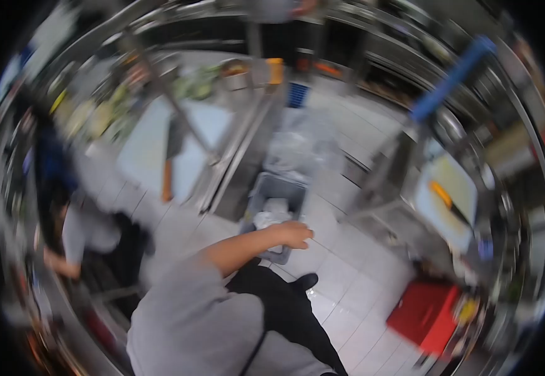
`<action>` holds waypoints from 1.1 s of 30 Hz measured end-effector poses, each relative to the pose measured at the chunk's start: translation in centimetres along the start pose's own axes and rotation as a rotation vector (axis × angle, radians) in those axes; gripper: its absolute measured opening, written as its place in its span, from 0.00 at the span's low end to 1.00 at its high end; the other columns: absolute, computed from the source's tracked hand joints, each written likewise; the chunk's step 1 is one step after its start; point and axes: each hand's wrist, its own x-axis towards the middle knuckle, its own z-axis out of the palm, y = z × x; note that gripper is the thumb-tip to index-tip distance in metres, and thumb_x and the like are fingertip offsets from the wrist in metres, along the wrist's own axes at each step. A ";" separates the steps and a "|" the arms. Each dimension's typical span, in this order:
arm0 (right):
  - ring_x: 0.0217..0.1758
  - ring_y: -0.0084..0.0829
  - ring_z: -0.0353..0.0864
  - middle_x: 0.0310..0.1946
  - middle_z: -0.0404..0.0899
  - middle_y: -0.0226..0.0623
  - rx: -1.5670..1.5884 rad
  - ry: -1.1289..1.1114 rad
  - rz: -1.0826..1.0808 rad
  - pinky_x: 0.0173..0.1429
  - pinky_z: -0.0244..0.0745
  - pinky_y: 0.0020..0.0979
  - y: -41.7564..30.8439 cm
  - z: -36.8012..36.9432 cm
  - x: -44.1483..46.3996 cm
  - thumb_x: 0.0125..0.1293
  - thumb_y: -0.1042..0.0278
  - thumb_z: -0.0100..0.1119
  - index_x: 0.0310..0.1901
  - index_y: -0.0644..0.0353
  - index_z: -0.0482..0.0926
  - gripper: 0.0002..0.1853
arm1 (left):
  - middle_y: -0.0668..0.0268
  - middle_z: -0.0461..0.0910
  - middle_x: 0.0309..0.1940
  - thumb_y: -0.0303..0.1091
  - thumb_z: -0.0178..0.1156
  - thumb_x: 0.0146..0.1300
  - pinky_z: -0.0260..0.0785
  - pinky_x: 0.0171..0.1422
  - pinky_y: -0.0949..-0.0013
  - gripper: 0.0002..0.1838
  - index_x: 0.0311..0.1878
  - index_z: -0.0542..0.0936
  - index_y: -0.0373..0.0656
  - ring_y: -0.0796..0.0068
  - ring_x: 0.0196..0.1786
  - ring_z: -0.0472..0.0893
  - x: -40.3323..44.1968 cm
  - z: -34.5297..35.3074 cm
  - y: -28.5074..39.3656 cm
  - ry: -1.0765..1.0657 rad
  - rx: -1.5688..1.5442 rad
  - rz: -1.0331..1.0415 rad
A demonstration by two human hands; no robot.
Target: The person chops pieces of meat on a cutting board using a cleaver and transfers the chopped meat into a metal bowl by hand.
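My left hand (296, 235) reaches out over the edge of a grey bin (252, 199) on the floor. Its fingers look curled together, and blur hides whether anything is between them. White, crumpled plastic (272, 217) lies inside the bin, just beside my left forearm. Behind the bin spreads a large clear plastic bag or sheet (301, 141). My right hand is not in view.
Left of the bin, a steel counter (241, 156) carries cutting boards (144, 141), a knife (167, 178) and vegetables. At right are a board (432, 191) with an orange-handled knife (440, 192) and a red box (423, 313). A co-worker (84, 232) is at left.
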 end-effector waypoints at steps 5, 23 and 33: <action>0.22 0.35 0.83 0.30 0.84 0.42 0.327 0.051 0.123 0.21 0.77 0.38 -10.8 -16.6 11.5 0.74 0.55 0.57 0.52 0.56 0.78 0.15 | 0.46 0.84 0.53 0.47 0.61 0.65 0.73 0.63 0.49 0.26 0.62 0.80 0.43 0.45 0.57 0.82 1.5 6.3 -2.9 0.218 -0.155 -0.271; 0.31 0.22 0.82 0.32 0.86 0.35 -0.305 -0.458 -0.930 0.35 0.76 0.25 -67.2 -18.3 -5.9 0.74 0.59 0.63 0.56 0.62 0.83 0.18 | 0.54 0.83 0.26 0.44 0.65 0.65 0.81 0.28 0.59 0.18 0.36 0.85 0.34 0.63 0.23 0.84 -2.5 12.8 -8.3 -0.013 -0.824 -1.039; 0.40 0.16 0.77 0.39 0.82 0.31 -0.140 -0.185 -1.078 0.44 0.72 0.20 -77.7 -18.6 3.3 0.75 0.63 0.62 0.64 0.63 0.78 0.21 | 0.52 0.87 0.30 0.39 0.61 0.59 0.80 0.41 0.54 0.12 0.35 0.89 0.42 0.54 0.31 0.87 24.7 -4.1 -21.2 0.242 -0.302 -0.468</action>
